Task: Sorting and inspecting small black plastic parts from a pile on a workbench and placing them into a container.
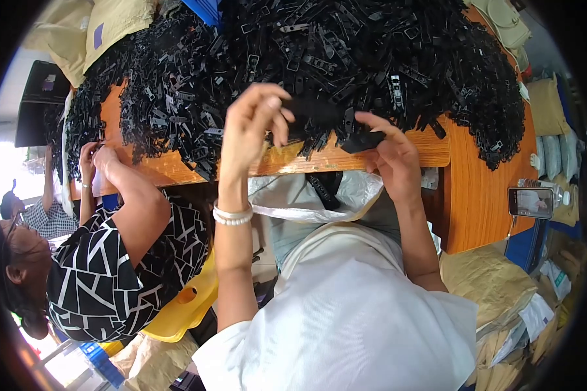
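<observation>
My left hand [254, 124] is raised over the table's front edge, fingers curled and thumb and forefinger close together. A dark, motion-blurred shape [316, 114] lies right beside its fingertips; whether the hand grips it cannot be made out. To the right, my right hand [398, 159] pinches a flat black piece [364, 141] between thumb and fingers. Beyond both hands spreads a deep heap of small black plastic and metal parts [346, 58], several with buckle-like or clip-like shapes. A white plastic bag [287, 199] lies open below my hands, with black pieces [325, 191] in it.
The wooden table [482, 195] bends around on the right, where a phone [530, 202] stands near a clear bottle [559, 194]. At my left a co-worker [111, 260] in a patterned top works at the same heap. Sacks [120, 29] and a blue bin [205, 10] stand at the back.
</observation>
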Demonstrator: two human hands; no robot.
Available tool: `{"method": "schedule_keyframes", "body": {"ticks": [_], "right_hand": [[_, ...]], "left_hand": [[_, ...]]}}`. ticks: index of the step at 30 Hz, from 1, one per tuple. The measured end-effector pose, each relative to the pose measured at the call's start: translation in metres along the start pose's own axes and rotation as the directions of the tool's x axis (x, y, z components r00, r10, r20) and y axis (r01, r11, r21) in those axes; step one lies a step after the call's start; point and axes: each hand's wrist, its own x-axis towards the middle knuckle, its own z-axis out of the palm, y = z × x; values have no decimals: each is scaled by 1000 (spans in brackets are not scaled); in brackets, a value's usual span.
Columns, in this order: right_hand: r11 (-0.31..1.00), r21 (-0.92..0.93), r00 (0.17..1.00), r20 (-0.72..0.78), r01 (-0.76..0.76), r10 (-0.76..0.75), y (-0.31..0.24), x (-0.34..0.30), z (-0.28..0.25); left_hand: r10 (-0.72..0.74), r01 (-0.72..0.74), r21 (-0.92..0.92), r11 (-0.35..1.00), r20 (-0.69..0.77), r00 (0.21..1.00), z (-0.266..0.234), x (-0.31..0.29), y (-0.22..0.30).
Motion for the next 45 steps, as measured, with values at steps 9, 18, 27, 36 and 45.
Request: {"method": "schedule_keyframes", "body": {"ticks": [9,18,27,36,45], "right_hand": [[995,-80,961,264,-67,86,4,-7,21],[934,-358,982,168,-23,88,-14,-19,17],[540,-792,957,206,284,-202,-10,-22,26],[678,-689,965,224,256,-138,-15,-18,36],[656,-721,951,309,224,15,-20,-20,19]], "left_hand": [[-157,159,-282,946,30,987,42,-33,-12],[-334,342,-435,833,96,938,44,-39,-12],[-267,269,-6,963,90,959,53,-59,-4],[121,-179,506,844,146,982,51,-77,3],[24,-76,311,947,170,985,46,-85,-6]]}}
